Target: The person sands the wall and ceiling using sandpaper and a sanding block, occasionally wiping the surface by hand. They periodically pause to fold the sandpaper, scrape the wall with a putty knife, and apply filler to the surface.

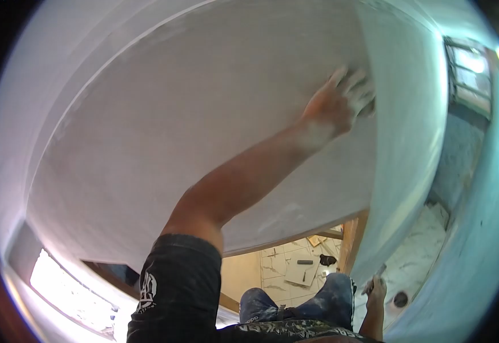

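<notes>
Dark cloth of a short sleeve (178, 280) with a white print fills the lower left, and from it the bare left arm (238, 177) runs up and to the right across a broad grey wall (203, 103). At its end, the left hand (343, 103) is against the wall, just beside the upright edge where the grey surface meets a pale green one. Its fingers are dusty, slightly bent and a little apart; whether they have hold of something flat cannot be told.

Low on the right, the right hand (376, 287) is closed around a small tool (381, 270), whose narrow end sticks up past the fingers; its exact kind is unclear. Near that hand, a round dark thing (400, 299) sits over the pale floor.

Between the arms are two legs in dusty jeans (332, 300). Beyond them, through a wood-framed opening (352, 240), a pale board (302, 274) lies on veined tiles (275, 268), with a dark bar (305, 262) on it and a black object (327, 260) beside it. A window (471, 71) is at upper right.
</notes>
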The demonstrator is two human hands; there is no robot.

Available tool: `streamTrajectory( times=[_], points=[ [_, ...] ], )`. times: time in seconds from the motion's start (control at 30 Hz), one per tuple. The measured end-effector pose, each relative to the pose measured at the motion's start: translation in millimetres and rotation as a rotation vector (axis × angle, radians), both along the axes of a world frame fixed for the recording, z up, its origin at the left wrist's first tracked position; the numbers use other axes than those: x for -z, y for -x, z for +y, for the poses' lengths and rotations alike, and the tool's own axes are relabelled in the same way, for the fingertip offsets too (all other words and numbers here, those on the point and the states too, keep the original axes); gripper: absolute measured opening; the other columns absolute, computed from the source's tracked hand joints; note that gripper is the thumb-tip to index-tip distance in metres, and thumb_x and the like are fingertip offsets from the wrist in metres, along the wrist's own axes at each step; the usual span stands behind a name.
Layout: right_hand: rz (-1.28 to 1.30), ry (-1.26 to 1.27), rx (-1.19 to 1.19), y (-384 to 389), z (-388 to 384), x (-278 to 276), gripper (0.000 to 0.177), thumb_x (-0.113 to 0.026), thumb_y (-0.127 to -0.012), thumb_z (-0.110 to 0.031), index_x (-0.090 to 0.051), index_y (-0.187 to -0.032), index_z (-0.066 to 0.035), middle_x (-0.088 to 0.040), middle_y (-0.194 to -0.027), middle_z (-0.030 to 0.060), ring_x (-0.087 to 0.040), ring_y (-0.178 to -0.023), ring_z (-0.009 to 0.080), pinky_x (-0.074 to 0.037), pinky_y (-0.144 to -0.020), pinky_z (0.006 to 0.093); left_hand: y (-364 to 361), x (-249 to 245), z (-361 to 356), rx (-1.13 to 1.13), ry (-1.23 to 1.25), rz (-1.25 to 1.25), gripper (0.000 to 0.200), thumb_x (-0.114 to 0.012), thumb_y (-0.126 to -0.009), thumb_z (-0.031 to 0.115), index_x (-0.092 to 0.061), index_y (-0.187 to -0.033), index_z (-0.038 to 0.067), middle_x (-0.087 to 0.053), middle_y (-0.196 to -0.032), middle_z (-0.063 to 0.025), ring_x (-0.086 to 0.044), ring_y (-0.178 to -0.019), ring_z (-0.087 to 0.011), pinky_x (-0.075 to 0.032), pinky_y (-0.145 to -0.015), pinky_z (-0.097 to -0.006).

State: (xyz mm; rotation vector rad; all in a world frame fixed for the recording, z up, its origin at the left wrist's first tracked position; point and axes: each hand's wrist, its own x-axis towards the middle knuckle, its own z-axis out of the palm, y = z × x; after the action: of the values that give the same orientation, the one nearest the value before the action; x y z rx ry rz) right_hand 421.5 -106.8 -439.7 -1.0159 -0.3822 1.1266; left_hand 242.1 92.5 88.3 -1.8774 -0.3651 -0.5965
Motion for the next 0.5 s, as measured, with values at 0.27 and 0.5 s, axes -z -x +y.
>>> streamTrajectory(
  times=[0.27,0.5],
  points=[
    [0.022,0.134,-0.059,-2,0,15,0.023,-0.056,-0.092,-0.023,-0.043,-0.078,-0.01,-0.039,-0.058,-0.0008,-0.04,-0.046,0.0091,-0.036,-0.04,0.0236,-4,-19,-6,-0.352,-0.133,-0.141,0.047,-0.038,-0.095,0.041,-0.041,-0.139,0.026,-0.042,-0.143,-0.0023,-0.033,-0.134,-0.0269,-0.023,-0.108,-0.0481],
    [-0.068,0.091,-0.157,-6,13,12,0.022,-0.054,-0.093,-0.026,-0.046,-0.08,-0.01,-0.041,-0.062,0.0005,-0.041,-0.051,0.0114,-0.035,-0.046,0.0242,361,-75,-98,-0.104,-0.401,-0.536,0.033,-0.057,-0.081,0.014,-0.067,-0.112,0.017,-0.062,-0.122,-0.0037,-0.049,-0.122,-0.025,-0.03,-0.109,-0.0405]
  ],
)
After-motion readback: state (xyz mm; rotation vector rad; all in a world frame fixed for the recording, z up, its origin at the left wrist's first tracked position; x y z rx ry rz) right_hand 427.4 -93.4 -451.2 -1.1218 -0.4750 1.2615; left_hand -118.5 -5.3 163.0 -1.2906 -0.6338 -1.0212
